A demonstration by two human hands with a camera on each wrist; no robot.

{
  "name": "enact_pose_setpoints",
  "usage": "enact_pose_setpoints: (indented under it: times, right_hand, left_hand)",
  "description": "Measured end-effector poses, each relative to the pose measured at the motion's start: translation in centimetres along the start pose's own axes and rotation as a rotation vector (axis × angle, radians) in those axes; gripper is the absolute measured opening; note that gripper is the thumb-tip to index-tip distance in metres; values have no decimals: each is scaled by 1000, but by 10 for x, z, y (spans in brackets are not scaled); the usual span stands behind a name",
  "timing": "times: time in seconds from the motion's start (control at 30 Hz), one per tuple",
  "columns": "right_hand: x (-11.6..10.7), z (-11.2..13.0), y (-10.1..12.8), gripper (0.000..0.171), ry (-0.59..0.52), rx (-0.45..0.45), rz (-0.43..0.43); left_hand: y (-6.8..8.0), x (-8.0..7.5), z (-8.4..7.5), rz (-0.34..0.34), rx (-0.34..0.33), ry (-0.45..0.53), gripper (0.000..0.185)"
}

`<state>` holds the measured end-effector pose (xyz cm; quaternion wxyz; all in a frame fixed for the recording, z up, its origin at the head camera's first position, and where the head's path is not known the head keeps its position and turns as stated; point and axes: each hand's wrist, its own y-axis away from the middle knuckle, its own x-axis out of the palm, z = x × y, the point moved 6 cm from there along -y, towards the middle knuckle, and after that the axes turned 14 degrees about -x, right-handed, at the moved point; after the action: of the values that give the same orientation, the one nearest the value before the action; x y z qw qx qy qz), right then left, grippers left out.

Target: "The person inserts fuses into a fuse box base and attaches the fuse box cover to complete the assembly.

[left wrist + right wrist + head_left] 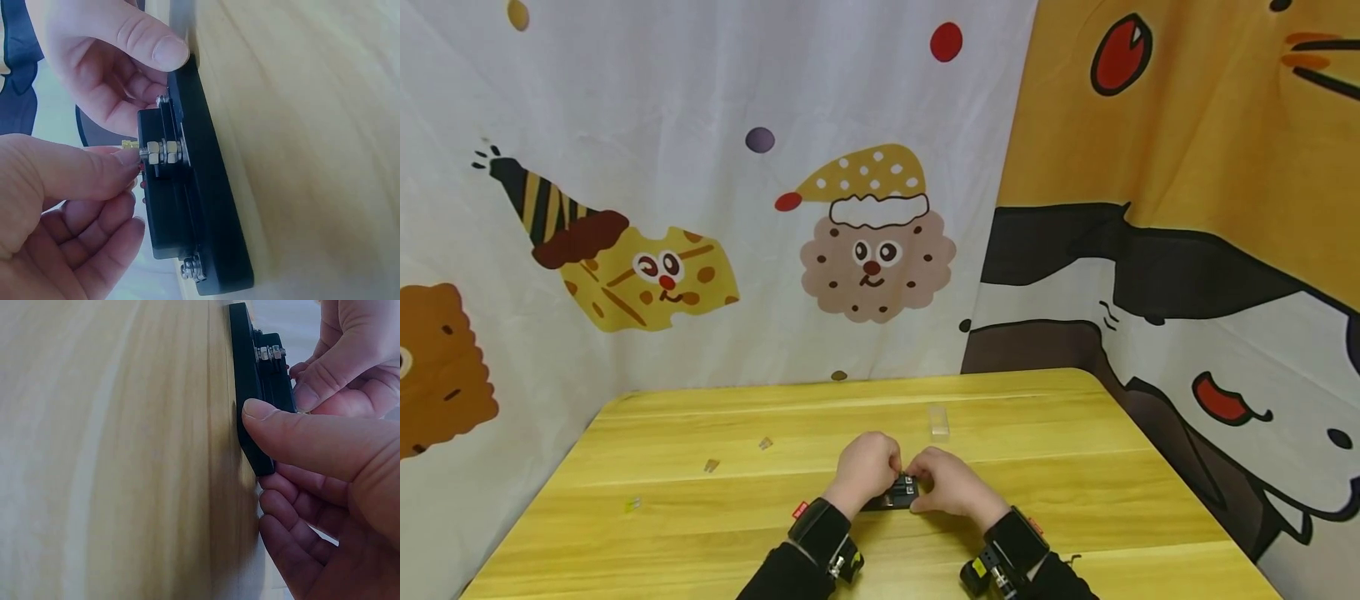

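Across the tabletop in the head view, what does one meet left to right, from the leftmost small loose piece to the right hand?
Small yellow-green piece, nearer small brown piece, farther small brown piece, left hand, black rectangular block, right hand.

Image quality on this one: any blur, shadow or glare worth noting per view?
Head: fairly even light, though the small pieces lying left of the hands are too tiny to make out; left wrist: hazy, bluish cast, soft wood grain, bright highlights on the metal nuts; right wrist: soft grain on the table, dark shadow beside the right hand.
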<state>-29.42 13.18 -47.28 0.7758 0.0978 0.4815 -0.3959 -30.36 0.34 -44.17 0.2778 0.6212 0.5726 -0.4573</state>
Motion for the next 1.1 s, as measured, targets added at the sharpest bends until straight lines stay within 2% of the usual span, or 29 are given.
enact_pose_setpoints:
  times: [0.33,0.53,0.77,1.1]
  right_hand:
    - [-3,1,-1,41,-5,0,-3]
    - [-1,1,0,42,-8,14,5]
    - [-1,2,0,42,-4,19,4]
    - [0,3,1,42,-12,27,9]
  left_hand:
    - [5,-3,-1,-22,41,-3,27]
    - [8,-5,6,-19,35,20,18]
    - [9,-12,22,-32,-4,37,14]
    - [14,-24,52,-58,-10,35,15]
